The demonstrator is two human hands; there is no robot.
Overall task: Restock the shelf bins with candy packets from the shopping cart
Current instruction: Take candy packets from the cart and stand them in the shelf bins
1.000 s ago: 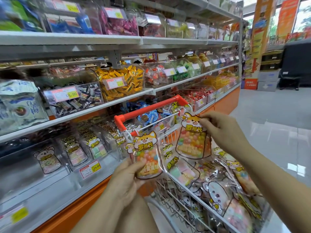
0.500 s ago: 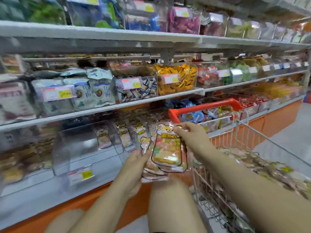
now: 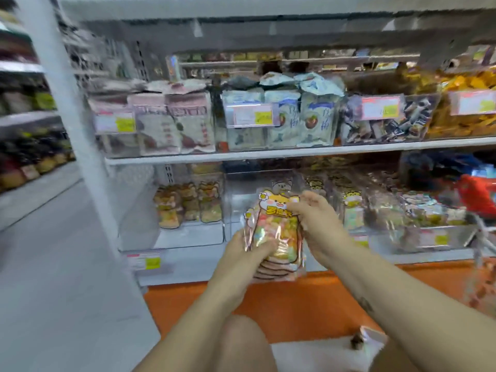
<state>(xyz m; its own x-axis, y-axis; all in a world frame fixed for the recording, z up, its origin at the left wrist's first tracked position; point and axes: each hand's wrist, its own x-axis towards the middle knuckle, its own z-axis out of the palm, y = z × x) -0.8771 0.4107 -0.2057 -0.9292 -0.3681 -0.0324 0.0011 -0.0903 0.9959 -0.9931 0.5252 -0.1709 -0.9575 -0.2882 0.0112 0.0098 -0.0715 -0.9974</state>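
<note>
Fingers (image 3: 264, 247) of my left hand (image 3: 241, 255) curl round the lower left edge of the stack of candy packets (image 3: 279, 229), thumb across the front, carrying its weight from below. The fingers (image 3: 295, 208) of my right hand (image 3: 318, 221) are curled narrow over the stack's upper right corner and seem to pinch it, though blur hides the thumb.

The stack stands upright between the two hands. Its long axis runs from the left fingers up toward the right fingertips, with the printed face toward me. The clear bin (image 3: 241, 200) I judge to be the target lies straight beyond the right fingertips, its mouth just behind the top of the stack. So the right hand is nearer and the move should be a push away and slightly up.

By my count there is one stack, with about five edges fanned at its bottom, though I cannot give the true number. One packet (image 3: 281, 183) stands at the back of that bin. The bin to the left of the left fingers (image 3: 171, 237) holds several, too smeared to count. The shopping cart (image 3: 480, 196) sits well right of the right hand.
</note>
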